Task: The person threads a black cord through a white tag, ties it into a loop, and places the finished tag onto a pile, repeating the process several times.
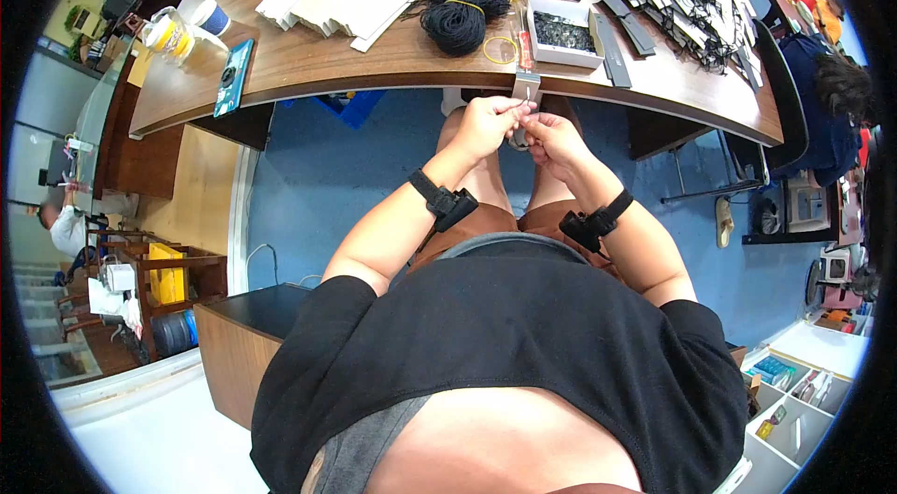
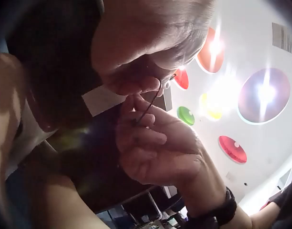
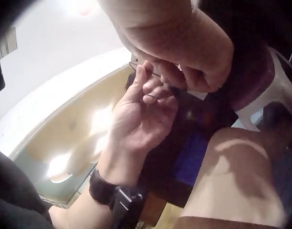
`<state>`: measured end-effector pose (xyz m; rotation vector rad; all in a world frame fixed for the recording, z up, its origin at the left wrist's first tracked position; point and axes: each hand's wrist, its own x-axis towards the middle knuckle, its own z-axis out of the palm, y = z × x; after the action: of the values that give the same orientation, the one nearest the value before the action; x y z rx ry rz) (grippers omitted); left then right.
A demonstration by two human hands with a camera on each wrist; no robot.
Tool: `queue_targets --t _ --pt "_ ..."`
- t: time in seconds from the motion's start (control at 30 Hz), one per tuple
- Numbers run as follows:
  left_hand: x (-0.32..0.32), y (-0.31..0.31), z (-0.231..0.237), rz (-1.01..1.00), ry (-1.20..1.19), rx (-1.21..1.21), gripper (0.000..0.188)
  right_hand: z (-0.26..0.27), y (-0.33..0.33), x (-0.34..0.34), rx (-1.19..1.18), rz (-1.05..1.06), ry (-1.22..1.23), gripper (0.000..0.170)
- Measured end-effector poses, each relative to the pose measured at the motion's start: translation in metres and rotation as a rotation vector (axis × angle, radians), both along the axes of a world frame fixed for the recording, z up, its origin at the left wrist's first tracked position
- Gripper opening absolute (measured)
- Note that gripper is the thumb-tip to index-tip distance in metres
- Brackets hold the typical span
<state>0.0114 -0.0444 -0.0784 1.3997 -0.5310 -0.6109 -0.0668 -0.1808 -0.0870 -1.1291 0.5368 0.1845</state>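
While left hand [image 1: 481, 129] and right hand [image 1: 561, 141] are pinching a dark cord [image 2: 152, 103] near the table [image 1: 374, 71] edge, handling is apparently progressing, nothing looking finished, remainder unclear.

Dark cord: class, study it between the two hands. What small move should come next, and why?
Probably ease the dark cord gently straighter, keeping both grips: the left hand and right hand hold it close together, and in the left wrist view it curves across the right hand's fingers.

Left hand [image 1: 488, 128] beside right hand [image 1: 558, 139], near wooden desk [image 1: 374, 71].
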Motion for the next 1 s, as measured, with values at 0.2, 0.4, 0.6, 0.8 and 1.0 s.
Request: queue_targets --t 0.2,0.4,0.6,0.8,1.0 --pt "0.008 0.001 -0.005 -0.004 -0.079 0.009 0.020 0.038 -0.003 -0.006 -1.216 -0.360 -0.539 0.020" --pt "0.007 0.003 -0.004 -0.043 -0.023 0.044 0.018 0.071 0.005 -0.008 -1.795 -0.148 -0.946 0.025" --pt "0.004 0.003 0.001 -0.045 0.036 0.043 0.017 0.072 0.008 -0.004 -1.620 -0.142 -0.935 0.017" --pt "0.004 0.003 0.004 -0.042 0.030 0.075 0.016 0.064 0.010 -0.004 -1.512 -0.165 -0.776 0.022" --pt "0.004 0.003 0.004 -0.049 0.018 0.055 0.017 0.064 0.006 -0.004 -1.735 -0.169 -0.944 0.026"
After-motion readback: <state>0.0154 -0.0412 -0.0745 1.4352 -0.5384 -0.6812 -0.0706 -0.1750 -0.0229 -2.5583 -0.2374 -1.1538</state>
